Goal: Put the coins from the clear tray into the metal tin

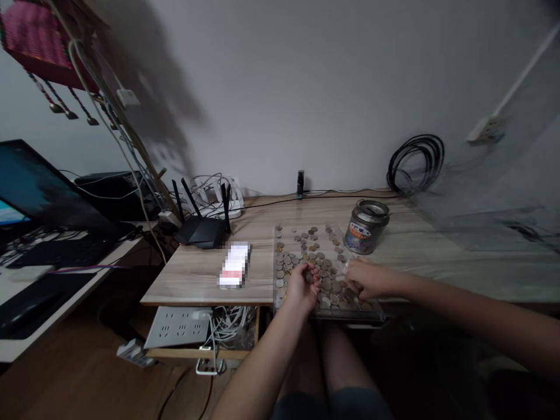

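Coins: a big spread of loose ones in a clear shallow tray, lower centre of the frame, right at the near edge of the wooden desk. Thin toward the tray's far end, heaped up by the hands.
Doing it well: judging by the pile, it looks smarter to lift one or two coins at a time with the fingertips rather than scoop, keep wrists low over the tray so strays drop back in, and not shove the tray, since it overhangs the desk edge a bit.
Left hand: curled over the near-left part of the pile, fingers bent in, seemingly pinching a coin or two; too dim to be sure.
Right hand: resting on the coins at the tray's right side, fingers loosely bent and partly closed. Can't tell if it actually has any.
Tin: round, lid off, standing just beyond the tray's far right corner.
Router: black, centre left, well apart.
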Action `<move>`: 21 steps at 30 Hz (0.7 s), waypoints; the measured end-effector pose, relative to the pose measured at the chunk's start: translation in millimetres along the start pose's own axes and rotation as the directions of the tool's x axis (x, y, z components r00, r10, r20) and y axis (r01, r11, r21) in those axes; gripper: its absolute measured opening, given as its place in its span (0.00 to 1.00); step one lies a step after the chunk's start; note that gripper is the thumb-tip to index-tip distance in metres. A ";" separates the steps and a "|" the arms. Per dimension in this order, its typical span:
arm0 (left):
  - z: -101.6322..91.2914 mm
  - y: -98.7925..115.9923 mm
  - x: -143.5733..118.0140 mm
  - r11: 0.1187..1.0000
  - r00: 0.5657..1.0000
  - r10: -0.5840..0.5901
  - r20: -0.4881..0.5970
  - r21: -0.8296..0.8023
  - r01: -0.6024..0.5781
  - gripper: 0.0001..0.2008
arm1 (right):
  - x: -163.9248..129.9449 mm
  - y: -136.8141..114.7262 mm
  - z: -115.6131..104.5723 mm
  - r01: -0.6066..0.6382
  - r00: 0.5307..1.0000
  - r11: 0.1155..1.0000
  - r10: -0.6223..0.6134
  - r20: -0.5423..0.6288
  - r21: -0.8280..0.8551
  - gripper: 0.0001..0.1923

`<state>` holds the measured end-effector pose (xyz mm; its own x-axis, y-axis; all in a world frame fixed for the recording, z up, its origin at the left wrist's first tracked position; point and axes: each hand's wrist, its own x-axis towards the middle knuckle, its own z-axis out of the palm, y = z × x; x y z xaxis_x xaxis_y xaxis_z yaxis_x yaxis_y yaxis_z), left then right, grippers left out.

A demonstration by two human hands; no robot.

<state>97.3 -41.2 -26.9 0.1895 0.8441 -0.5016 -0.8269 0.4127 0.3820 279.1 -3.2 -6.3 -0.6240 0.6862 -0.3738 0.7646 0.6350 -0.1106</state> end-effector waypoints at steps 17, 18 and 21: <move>-0.1 0.5 0.9 0.973 0.979 0.171 -0.113 -0.136 -0.185 0.11 | 26.9 -53.8 6.1 -0.045 0.994 0.878 -0.007 0.106 0.476 0.11; -0.3 0.4 1.4 0.974 0.979 0.169 -0.113 -0.134 -0.184 0.11 | 26.3 -52.8 3.9 -0.040 0.992 0.885 -0.020 0.122 0.464 0.10; -0.6 0.3 2.5 0.975 0.978 0.165 -0.124 -0.133 -0.181 0.11 | 24.9 -50.2 -1.2 0.009 0.985 0.905 -0.081 0.153 0.425 0.05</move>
<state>97.2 -39.2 -28.5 -0.0166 0.8513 -0.5244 -0.9103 0.2040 0.3601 225.0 -17.5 -8.9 -0.6521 0.5700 -0.4998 0.7551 0.4299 -0.4950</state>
